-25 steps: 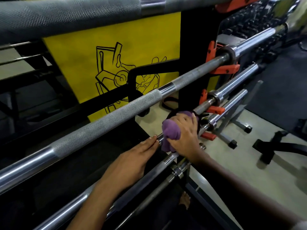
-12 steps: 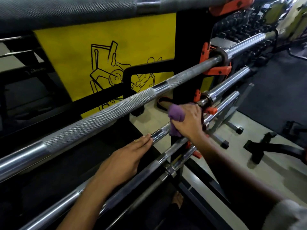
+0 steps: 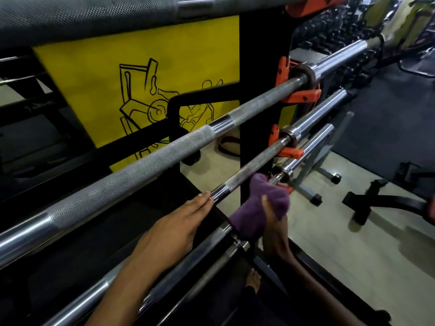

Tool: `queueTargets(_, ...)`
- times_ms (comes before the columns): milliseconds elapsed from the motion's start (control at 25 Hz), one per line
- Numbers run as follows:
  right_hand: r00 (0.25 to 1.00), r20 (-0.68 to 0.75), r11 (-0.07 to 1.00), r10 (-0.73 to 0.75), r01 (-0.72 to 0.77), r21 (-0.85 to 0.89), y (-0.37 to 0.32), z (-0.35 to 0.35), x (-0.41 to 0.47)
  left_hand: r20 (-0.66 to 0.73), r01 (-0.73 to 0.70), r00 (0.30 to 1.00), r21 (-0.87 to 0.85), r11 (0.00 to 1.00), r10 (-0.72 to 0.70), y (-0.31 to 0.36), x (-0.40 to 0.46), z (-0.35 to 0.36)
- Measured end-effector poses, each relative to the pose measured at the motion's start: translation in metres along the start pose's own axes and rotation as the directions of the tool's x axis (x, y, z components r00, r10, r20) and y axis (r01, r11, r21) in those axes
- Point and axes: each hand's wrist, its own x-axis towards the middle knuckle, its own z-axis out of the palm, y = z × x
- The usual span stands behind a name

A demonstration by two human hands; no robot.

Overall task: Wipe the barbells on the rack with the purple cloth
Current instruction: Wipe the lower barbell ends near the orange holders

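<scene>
Hands: right (image 3: pixel 274 229) grips one purple cloth (image 3: pixel 259 208); left (image 3: pixel 174 229) flat on barbell (image 3: pixel 249 167).

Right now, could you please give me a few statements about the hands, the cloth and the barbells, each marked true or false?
1. The right hand grips the purple cloth. True.
2. The left hand holds the cloth. False: it rests flat on a barbell, fingers straight.
3. The rack's barbell hooks are orange. True.
4. The panel behind the rack is blue. False: it is yellow with a black drawing.
</scene>
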Motion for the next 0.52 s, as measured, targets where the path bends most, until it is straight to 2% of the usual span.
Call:
queueTargets(40, 0.982, -0.072, 0.959, 0.173, -0.151, 0.241, 0.003, -0.007, 0.001, 0.004, 0.006, 1.000, 0.017, 1.000, -0.006, 0.000, -0.001, -0.001)
queueTargets(80, 0.962, -0.086, 0.861, 0.260, -0.190, 0.472, 0.003, -0.009, 0.002, 0.018, 0.002, 1.000, 0.031, 1.000, -0.003, 0.001, -0.002, -0.004)
queueTargets(160, 0.951, -0.027, 0.681, 0.307, -0.200, 0.704, -0.008, -0.011, 0.011, 0.069, -0.028, 0.997, 0.029, 0.999, 0.026, 0.001, -0.005, -0.009)
queueTargets(240, 0.973, -0.009, 0.657, 0.230, -0.148, 0.739, -0.025, 0.000, 0.032, 0.110, -0.065, 0.992, -0.004, 0.998, 0.065, 0.000, -0.010, -0.015)
queueTargets(280, 0.982, -0.036, 0.701, 0.183, -0.105, 0.705, -0.033, 0.006, 0.048, 0.109, -0.076, 0.991, -0.010, 0.997, 0.077, -0.002, -0.011, -0.016)
queueTargets(400, 0.955, -0.147, 0.768, 0.258, -0.110, 0.631, -0.069, 0.029, 0.103, 0.113, -0.038, 0.993, 0.024, 0.999, 0.035, -0.003, -0.014, -0.015)
queueTargets(480, 0.938, -0.259, 0.845, 0.231, -0.062, 0.530, -0.089, 0.040, 0.125, 0.126, -0.028, 0.992, 0.033, 0.999, 0.023, -0.001, -0.014, -0.013)
queueTargets(520, 0.928, -0.269, 0.858, 0.259, -0.093, 0.506, -0.089, 0.045, 0.129, 0.129, -0.033, 0.991, 0.016, 0.999, 0.031, -0.002, -0.015, -0.012)
